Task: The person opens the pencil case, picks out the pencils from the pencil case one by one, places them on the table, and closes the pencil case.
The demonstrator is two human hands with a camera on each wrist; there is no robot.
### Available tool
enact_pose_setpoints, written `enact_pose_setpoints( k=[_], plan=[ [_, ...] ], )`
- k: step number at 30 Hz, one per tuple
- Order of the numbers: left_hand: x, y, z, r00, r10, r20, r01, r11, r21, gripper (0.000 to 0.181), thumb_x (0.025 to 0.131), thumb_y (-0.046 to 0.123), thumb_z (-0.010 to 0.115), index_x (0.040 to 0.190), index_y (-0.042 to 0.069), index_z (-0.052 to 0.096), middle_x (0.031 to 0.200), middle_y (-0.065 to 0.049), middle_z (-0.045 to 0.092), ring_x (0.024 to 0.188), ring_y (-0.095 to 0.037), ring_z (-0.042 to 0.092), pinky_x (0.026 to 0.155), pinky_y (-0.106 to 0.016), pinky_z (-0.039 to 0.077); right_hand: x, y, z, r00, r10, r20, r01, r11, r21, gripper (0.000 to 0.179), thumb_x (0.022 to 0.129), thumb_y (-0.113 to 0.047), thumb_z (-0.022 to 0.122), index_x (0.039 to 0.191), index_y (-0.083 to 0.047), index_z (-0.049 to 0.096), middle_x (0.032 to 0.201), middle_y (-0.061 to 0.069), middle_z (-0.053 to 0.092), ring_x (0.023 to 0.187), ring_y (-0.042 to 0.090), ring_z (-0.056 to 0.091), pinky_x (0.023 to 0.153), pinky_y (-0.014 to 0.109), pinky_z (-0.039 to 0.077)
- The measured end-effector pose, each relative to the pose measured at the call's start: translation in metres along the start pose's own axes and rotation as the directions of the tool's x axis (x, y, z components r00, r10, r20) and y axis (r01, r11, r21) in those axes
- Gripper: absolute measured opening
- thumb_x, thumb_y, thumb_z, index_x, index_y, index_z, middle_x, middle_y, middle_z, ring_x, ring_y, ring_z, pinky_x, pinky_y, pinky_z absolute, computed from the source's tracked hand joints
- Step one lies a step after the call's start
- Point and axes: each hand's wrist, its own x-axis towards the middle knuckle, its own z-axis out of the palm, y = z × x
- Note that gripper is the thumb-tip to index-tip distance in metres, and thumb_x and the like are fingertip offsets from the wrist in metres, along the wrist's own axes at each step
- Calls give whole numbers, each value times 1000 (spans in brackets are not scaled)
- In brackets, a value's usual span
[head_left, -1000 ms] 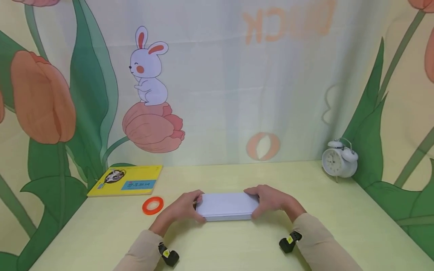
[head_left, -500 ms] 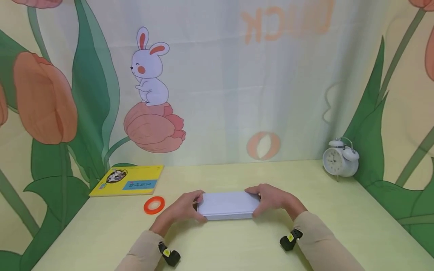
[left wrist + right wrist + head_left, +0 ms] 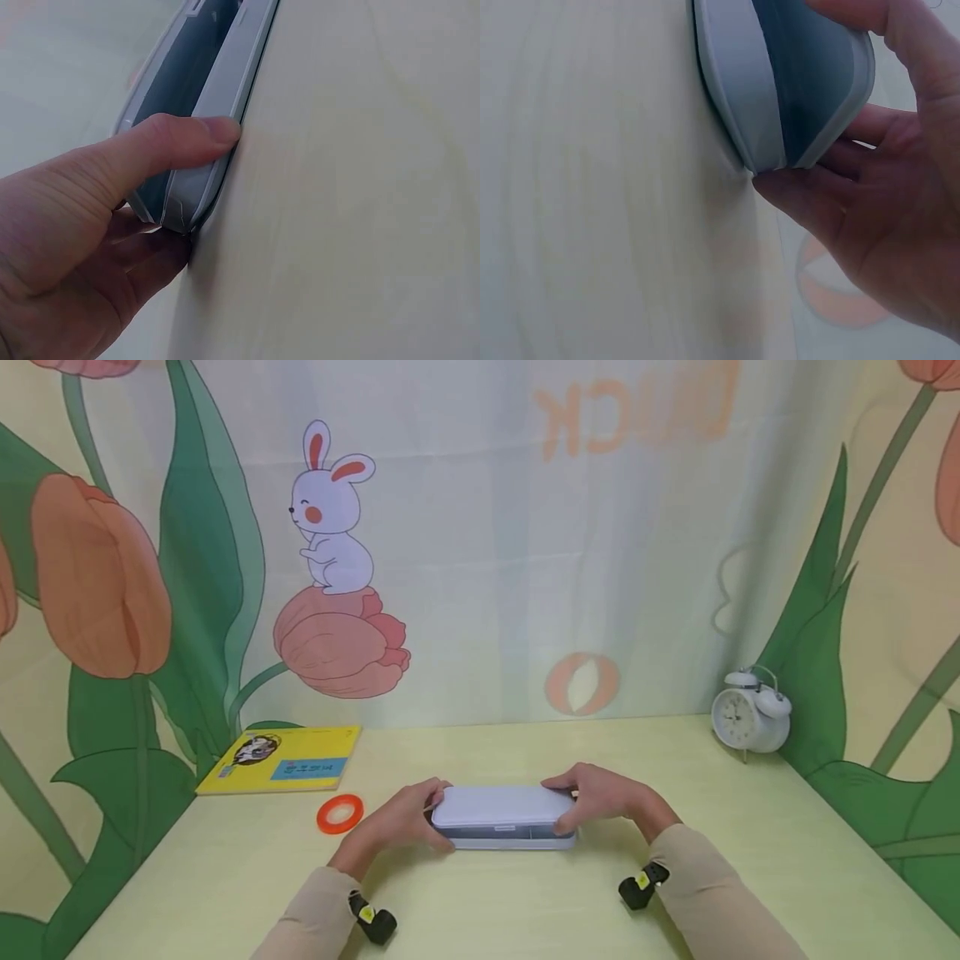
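Note:
A white pencil case (image 3: pixel 491 806) with rounded corners lies on the table, its lid raised a little at the front so a dark gap shows. My left hand (image 3: pixel 407 816) grips its left end; in the left wrist view the thumb presses the front wall of the base (image 3: pixel 217 97) and the fingers curl behind. At the right end, my right hand (image 3: pixel 602 797) holds the lid, thumb at the front edge and fingers at the back. The right wrist view shows that thumb against the lid (image 3: pixel 862 67), above the pale base (image 3: pixel 739 82). What lies inside is hidden.
An orange-red tape ring (image 3: pixel 340 814) lies left of my left hand. Behind it is a yellow book (image 3: pixel 300 752). A white alarm clock (image 3: pixel 750 714) stands at the back right. A printed curtain (image 3: pixel 465 568) closes off the table's far edge.
The pencil case's lid has lifted at the front, opening a dark gap above the base. My right thumb has risen slightly with it; the left hand stays in place.

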Motion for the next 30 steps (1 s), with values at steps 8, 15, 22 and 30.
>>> enact_pose_setpoints(
  k=[8,15,22,30],
  plan=[
    [-1,0,-3,1000,-26,15,28,985,-172,68,69,10,93,109,8,38,124,-7,59,118,-24,53,106,-44,42,-1,10,-6,1000,-8,-8,9,989,145,67,80,-38,79,137,-8,62,137,5,61,125,21,54,107,51,41],
    [-4,-3,-1,997,-65,29,71,953,-294,93,69,14,93,131,10,24,142,-19,52,132,-35,49,114,-50,33,-5,17,-4,996,75,-39,-52,911,409,57,97,-44,64,132,1,56,132,15,60,122,30,58,100,46,50],
    [-5,-3,1,996,-91,21,93,949,-301,125,69,19,94,155,16,3,151,-19,44,140,-39,40,113,-51,34,-3,15,-2,968,190,-164,-70,831,552,56,102,-52,49,120,1,44,132,23,51,103,36,68,85,45,58],
    [-7,-1,2,995,-97,9,96,968,-230,135,68,25,95,159,16,-4,145,-15,49,138,-38,43,112,-52,35,7,17,5,916,275,-293,-48,799,599,28,110,-23,41,116,4,38,123,35,55,74,31,72,68,43,61]
  ],
)
